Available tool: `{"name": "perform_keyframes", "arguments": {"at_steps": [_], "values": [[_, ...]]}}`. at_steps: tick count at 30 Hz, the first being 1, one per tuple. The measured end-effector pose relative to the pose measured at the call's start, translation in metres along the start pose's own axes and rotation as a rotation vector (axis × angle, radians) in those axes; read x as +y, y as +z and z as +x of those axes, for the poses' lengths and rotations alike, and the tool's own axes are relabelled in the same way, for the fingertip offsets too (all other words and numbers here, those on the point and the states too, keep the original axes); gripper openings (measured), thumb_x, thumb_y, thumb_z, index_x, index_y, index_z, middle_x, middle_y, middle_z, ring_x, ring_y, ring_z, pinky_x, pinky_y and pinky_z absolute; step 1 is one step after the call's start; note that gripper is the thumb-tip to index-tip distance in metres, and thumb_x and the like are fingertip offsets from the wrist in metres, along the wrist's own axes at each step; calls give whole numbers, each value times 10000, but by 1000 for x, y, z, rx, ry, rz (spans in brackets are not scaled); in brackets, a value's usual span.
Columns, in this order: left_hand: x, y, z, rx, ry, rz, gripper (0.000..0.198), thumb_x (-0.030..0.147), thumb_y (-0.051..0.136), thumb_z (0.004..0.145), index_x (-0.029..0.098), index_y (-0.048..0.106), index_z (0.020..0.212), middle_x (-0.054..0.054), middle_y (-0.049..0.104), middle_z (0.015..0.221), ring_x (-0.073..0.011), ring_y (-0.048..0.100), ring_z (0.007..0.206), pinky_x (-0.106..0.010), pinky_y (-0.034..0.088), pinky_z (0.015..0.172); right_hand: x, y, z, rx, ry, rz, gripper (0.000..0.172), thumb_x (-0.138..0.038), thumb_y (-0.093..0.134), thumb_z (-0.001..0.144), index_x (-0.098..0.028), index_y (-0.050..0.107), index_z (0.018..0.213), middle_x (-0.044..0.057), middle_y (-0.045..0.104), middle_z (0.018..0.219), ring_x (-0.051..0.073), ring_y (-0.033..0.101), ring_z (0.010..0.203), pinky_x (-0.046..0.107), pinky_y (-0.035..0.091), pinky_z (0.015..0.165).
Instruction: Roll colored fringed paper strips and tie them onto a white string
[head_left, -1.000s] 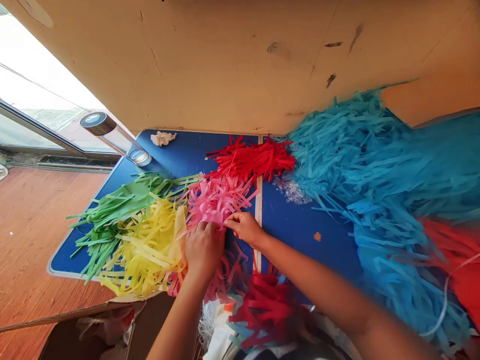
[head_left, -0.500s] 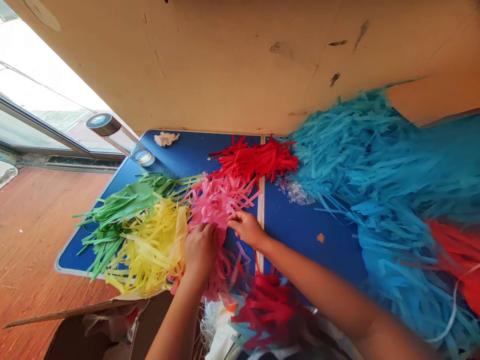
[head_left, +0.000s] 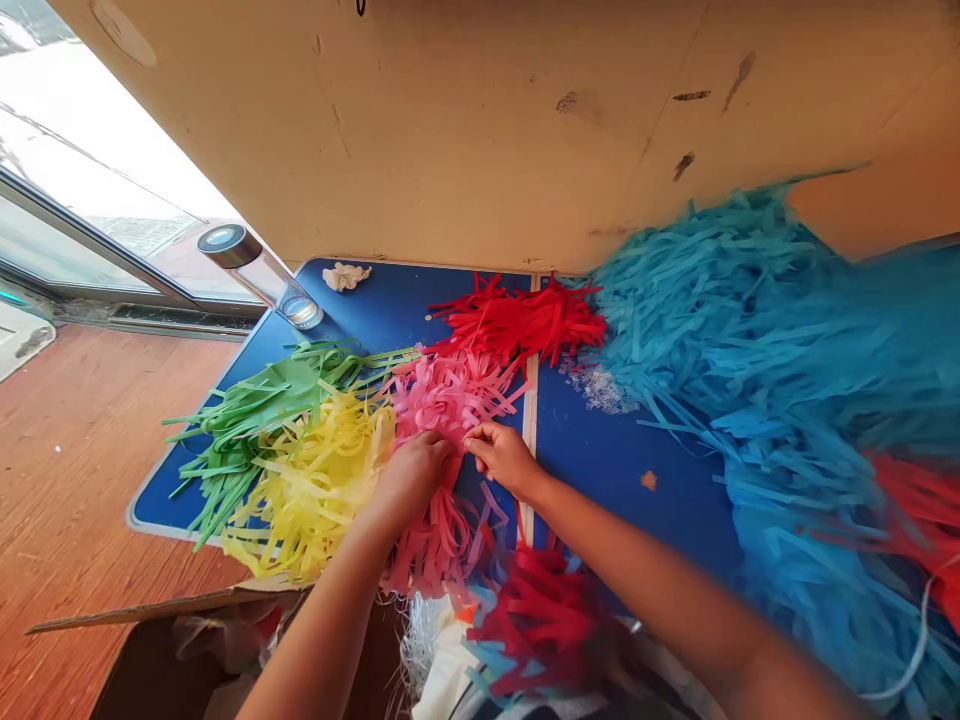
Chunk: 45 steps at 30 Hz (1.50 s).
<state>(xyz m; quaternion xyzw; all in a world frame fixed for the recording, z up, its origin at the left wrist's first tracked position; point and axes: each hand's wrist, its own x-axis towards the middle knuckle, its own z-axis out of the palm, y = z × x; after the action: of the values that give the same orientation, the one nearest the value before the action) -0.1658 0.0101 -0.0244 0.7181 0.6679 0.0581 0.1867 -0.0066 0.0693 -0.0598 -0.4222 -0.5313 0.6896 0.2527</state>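
Observation:
A bundle of pink tissue-paper fringe lies at the middle of the blue table, its cut strips spreading away from me and toward me. My left hand is closed on the uncut middle band of this fringe, fingertips partly hidden. On the band's right edge my right hand pinches with thumb and forefinger. Left of my hands are yellow fringe and green fringe. Beyond the pink one lies red fringe. More red strips hang near my lap.
A large heap of blue fringe covers the table's right side. Clear plastic bits lie beside it. A glass bottle and crumpled tissue stand at the back left, near the wall. An open cardboard box is below.
The view has shifted slightly, so the scene sits further right. My left hand has moved closer to my right hand along the pink band; the right hand keeps its pinch.

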Motion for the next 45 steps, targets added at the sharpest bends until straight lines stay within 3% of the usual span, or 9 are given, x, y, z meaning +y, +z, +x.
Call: {"name": "perform_keyframes", "arguments": {"at_steps": [5,13,19,26,33,39,45], "values": [[-9,-2,6,-25,21,-7,198,154,504,868,175,693,812,-74,677,854,-186,635,761,-291,452,714,1,0,-1,-4,5,13,213,-385,623,774,-175,587,759,-83,502,465,63,400,351,175,314,357],[-7,-6,1,-14,40,-34,183,136,481,880,179,657,903,-73,671,904,-183,632,823,-280,453,741,0,-1,0,-3,17,44,219,-391,633,763,-176,596,768,-78,521,482,69,426,365,170,326,346],[-7,-6,9,-72,63,1,183,144,507,864,184,661,772,-62,655,804,-188,624,781,-288,457,736,-2,0,-1,-2,14,45,184,-356,618,770,-174,596,757,-84,516,476,62,416,352,170,320,349],[-5,-9,4,-31,81,-17,240,170,415,928,164,652,969,-125,651,1048,-211,615,948,-336,472,857,-2,-1,0,4,12,66,243,-412,645,762,-174,595,752,-76,525,491,66,427,366,173,330,345],[-8,-9,9,-62,86,-28,165,110,519,815,180,666,786,-62,665,814,-189,617,805,-304,461,770,2,-1,1,1,7,67,257,-421,654,765,-173,590,737,-67,539,511,70,448,390,167,337,349],[-9,-9,4,-20,77,-25,181,122,483,859,166,659,868,-92,665,900,-208,623,858,-307,458,771,2,-2,2,-2,1,82,223,-393,631,771,-171,608,772,-67,541,505,75,449,384,170,348,352],[-10,-8,8,-62,94,-23,204,123,496,863,184,690,850,-72,693,919,-186,645,864,-281,459,795,1,-3,0,0,-11,77,266,-436,643,758,-175,596,739,-71,534,490,70,429,360,178,332,349]]}}
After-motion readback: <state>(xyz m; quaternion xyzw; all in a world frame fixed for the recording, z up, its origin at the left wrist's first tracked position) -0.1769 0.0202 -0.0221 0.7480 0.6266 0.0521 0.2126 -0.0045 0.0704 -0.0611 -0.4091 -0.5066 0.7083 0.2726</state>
